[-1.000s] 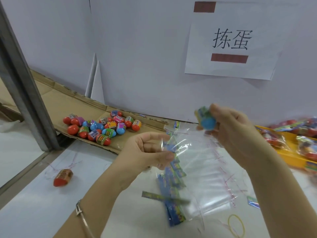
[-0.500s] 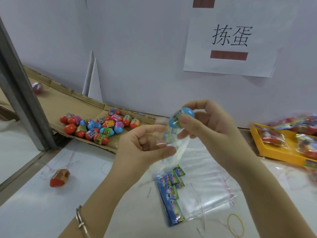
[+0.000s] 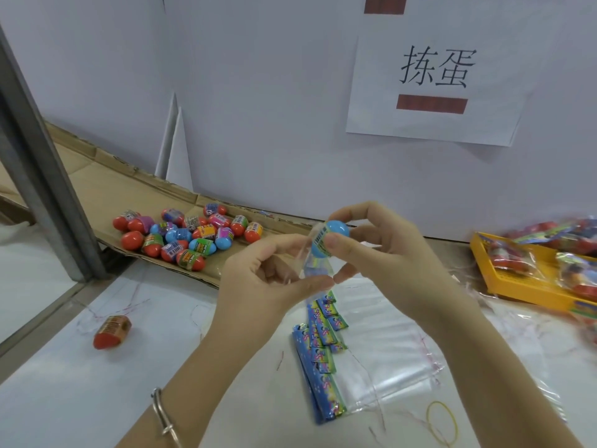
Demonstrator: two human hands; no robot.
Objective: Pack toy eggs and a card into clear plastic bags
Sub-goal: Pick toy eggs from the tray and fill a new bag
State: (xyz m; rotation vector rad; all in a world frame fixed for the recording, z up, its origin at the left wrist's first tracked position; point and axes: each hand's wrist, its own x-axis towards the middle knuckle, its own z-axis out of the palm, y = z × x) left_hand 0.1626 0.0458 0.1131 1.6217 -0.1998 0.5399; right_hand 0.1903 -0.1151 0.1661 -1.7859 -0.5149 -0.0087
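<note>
— What do the hands have?
— Above the stack of bags (image 3: 391, 363), the left hand (image 3: 268, 279) pinches the mouth of a clear bag (image 3: 315, 265) between thumb and fingers. The right hand (image 3: 387, 253) grips a blue egg (image 3: 336, 232) with thumb and curled fingers, right at that mouth.
— And the rest?
— Cards (image 3: 323, 347) lie on the stack's left edge. The pile of eggs (image 3: 190, 236) sits on cardboard (image 3: 106, 189) far left of the stack. One red egg (image 3: 113, 328) lies alone on the worktop (image 3: 64, 399), also left of the stack.
</note>
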